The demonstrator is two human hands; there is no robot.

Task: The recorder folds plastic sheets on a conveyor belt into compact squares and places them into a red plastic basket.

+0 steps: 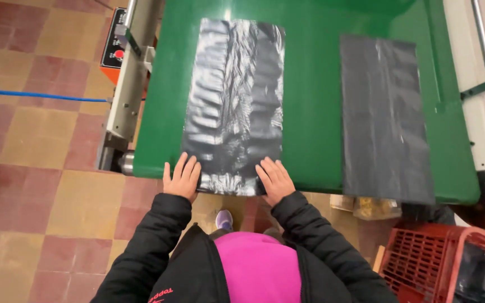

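Observation:
A shiny, wrinkled black plastic bag (234, 101) lies lengthwise on the green conveyor belt (312, 101). Its near end hangs just over the belt's front edge. My left hand (181, 178) rests flat at the bag's near left corner, fingers spread. My right hand (275, 179) lies flat on the near right corner, fingers apart. Neither hand grips anything. A second, flatter black plastic bag (385, 120) lies on the belt to the right, untouched.
The machine's metal frame and a roller (126, 163) run along the belt's left side, with a control panel (113, 47) beyond. A red plastic crate (428, 255) stands at lower right. A blue hose (35, 95) crosses the tiled floor at left.

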